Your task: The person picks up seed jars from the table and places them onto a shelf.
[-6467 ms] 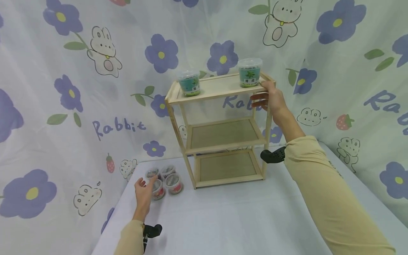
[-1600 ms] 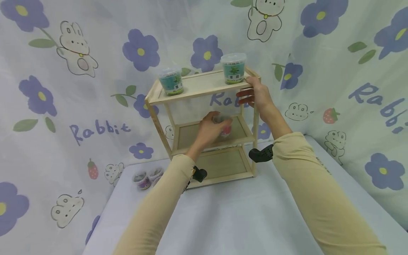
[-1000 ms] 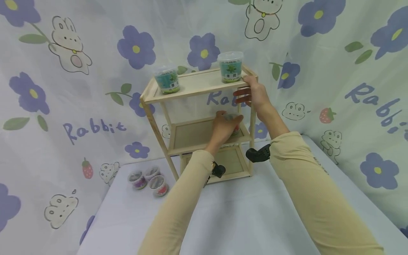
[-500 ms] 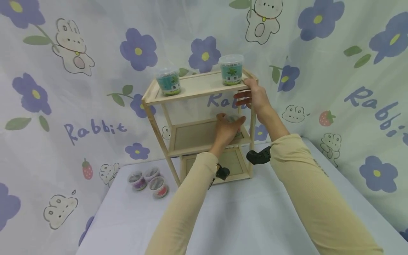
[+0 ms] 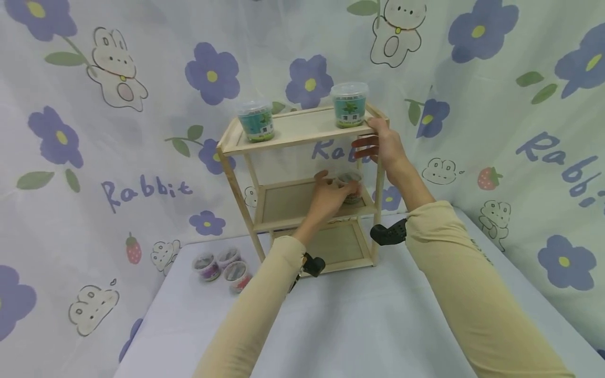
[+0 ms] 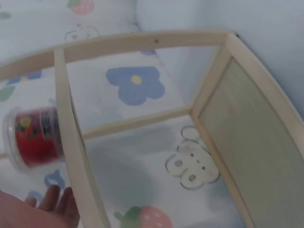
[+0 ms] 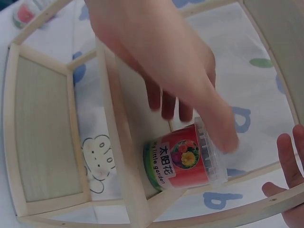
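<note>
A red-labelled plastic seed cup with a clear lid stands at the right end of the middle shelf of a small wooden rack. My left hand is beside this cup, its thumb close to the lid and its fingers spread loosely. The left wrist view shows a gap between the cup and the left fingers. Up at the rack's top right corner, my right hand grips the frame, thumb over the edge and fingers below. Two teal cups, one left and one right, stand on the top board.
Three lidded cups, one purple-labelled, one behind it and one red-labelled, stand on the white table left of the rack. A patterned curtain hangs behind and at both sides.
One red-labelled cup has gone from the table group to the middle shelf, carried by my left hand, then slid right. The left hand has now loosened and drawn slightly leftward. The right hand keeps its hold.
</note>
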Demonstrator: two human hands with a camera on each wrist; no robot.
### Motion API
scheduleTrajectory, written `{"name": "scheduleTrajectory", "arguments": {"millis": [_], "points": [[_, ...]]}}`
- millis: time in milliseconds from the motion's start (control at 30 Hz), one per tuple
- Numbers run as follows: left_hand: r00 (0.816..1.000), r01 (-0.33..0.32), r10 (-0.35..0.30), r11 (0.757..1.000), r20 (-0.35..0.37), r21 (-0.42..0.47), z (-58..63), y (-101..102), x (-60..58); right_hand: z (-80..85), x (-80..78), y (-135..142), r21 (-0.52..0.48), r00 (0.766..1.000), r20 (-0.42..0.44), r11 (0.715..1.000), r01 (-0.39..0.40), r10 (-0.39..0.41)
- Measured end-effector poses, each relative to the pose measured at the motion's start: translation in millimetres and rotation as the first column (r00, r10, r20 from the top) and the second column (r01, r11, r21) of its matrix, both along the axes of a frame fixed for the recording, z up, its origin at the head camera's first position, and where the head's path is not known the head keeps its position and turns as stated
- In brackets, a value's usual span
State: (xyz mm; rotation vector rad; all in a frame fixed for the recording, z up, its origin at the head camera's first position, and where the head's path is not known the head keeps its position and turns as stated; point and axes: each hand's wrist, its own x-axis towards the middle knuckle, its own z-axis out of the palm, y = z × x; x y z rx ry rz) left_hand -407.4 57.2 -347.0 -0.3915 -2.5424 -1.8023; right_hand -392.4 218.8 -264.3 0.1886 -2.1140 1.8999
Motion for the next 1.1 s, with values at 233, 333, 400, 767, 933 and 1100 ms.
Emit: {"name": "scheduleTrajectory", "arguments": {"millis": [233, 333, 400, 767, 933, 1100], "points": [[1.000, 0.000, 0.000, 1.000, -0.026, -0.003, -1.7, -34.9, 9.9, -0.6, 0.3, -0.1, 0.009, 1.000, 0.000, 1.000, 0.001, -0.001], [0.997, 0.005, -0.006, 1.000, -0.077, -0.014, -1.3, -49.0, 17.2, -0.4, 0.7, 0.4, 0.010, 1.000, 0.002, 1.000, 0.001, -0.001], [0.993, 0.011, -0.014, 1.000, -0.118, -0.026, -1.5, -59.0, 22.9, 0.0, 1.1, 0.8, 0.009, 1.000, 0.002, 1.000, 0.000, 0.000], [0.960, 0.076, -0.081, 0.997, -0.269, -0.029, -11.8, -110.7, 58.5, 3.5, 2.0, 1.3, 0.004, 1.000, 0.008, 1.000, -0.015, 0.015], [0.960, 0.065, -0.073, 0.997, -0.269, -0.040, -16.2, -128.8, 70.4, 3.5, 2.9, 0.7, 0.001, 1.000, 0.004, 1.000, -0.018, 0.018], [0.959, 0.041, -0.044, 0.999, -0.279, -0.017, -21.4, -145.0, 77.1, 2.9, 4.1, 0.6, 0.005, 1.000, 0.007, 1.000, -0.016, 0.016]]}}
